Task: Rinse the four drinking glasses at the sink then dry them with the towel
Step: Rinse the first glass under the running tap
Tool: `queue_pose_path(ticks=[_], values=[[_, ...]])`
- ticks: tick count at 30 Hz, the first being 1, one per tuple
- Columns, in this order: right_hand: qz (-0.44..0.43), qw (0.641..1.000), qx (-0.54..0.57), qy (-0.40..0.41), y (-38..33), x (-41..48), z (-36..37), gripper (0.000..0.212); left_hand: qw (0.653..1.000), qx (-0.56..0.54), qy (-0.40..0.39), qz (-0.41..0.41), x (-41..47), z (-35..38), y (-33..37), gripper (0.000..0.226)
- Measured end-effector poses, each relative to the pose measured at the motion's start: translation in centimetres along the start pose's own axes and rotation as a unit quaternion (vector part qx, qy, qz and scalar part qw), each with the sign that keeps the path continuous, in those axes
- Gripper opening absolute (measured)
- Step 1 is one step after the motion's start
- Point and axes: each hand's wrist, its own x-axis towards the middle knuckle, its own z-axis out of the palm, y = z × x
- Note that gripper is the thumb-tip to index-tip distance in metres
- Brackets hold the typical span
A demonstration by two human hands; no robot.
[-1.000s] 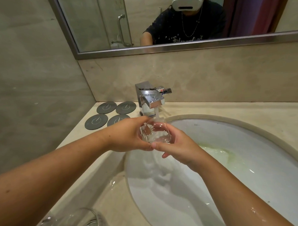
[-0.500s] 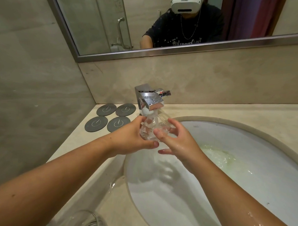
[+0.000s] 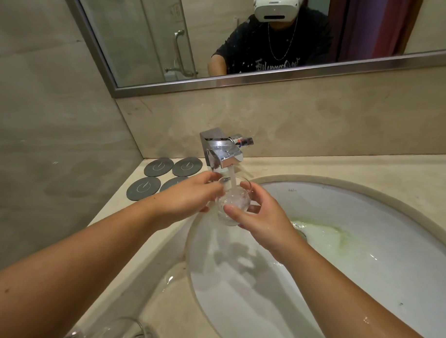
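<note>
A clear drinking glass [image 3: 234, 200] stands upright under the chrome faucet [image 3: 222, 152], and the running stream pours into its mouth. My right hand [image 3: 264, 214] grips the glass from the right and below, thumb across its front. My left hand [image 3: 192, 197] holds its left side, fingers at the rim. Another clear glass [image 3: 116, 334] stands on the counter at the bottom left edge, partly cut off. No towel is in view.
The white oval sink basin [image 3: 372, 277] holds a greenish patch of water near the drain. Several dark round coasters [image 3: 158, 167] lie on the beige counter left of the faucet. A mirror runs along the wall above, and a tiled wall closes the left side.
The glass has turned from tilted to upright under the stream, and water now falls straight into it. Both hands stay on it, shifted slightly.
</note>
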Motion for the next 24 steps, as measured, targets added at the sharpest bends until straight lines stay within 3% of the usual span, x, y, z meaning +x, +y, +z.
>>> queue_pose_path(ticks=[3,7,10,12,18,24], values=[[-0.055,0.994,-0.092,0.016,0.3,0.1,-0.2,0.079,1.0,0.019,0.013,-0.004,0.4,0.4,0.3,0.029],[-0.093,0.985,-0.147,0.02,0.4,0.0,-0.4,0.081,0.99,0.139,0.032,0.011,1.6,0.8,0.2,0.038],[-0.105,0.981,-0.164,0.004,0.4,0.0,-0.4,0.076,0.946,0.316,0.053,0.037,2.4,0.8,0.3,0.034],[-0.103,0.98,-0.172,-0.01,0.5,0.1,-0.5,0.077,0.934,0.348,0.062,0.044,2.8,0.8,0.4,0.021],[-0.084,0.987,-0.133,-0.035,0.0,-0.2,-0.8,0.08,0.954,0.297,0.042,0.001,3.2,0.3,0.4,0.025],[-0.047,0.995,-0.089,-0.022,0.2,0.2,-0.8,0.068,0.985,0.129,0.048,-0.101,2.3,0.5,0.5,0.033]])
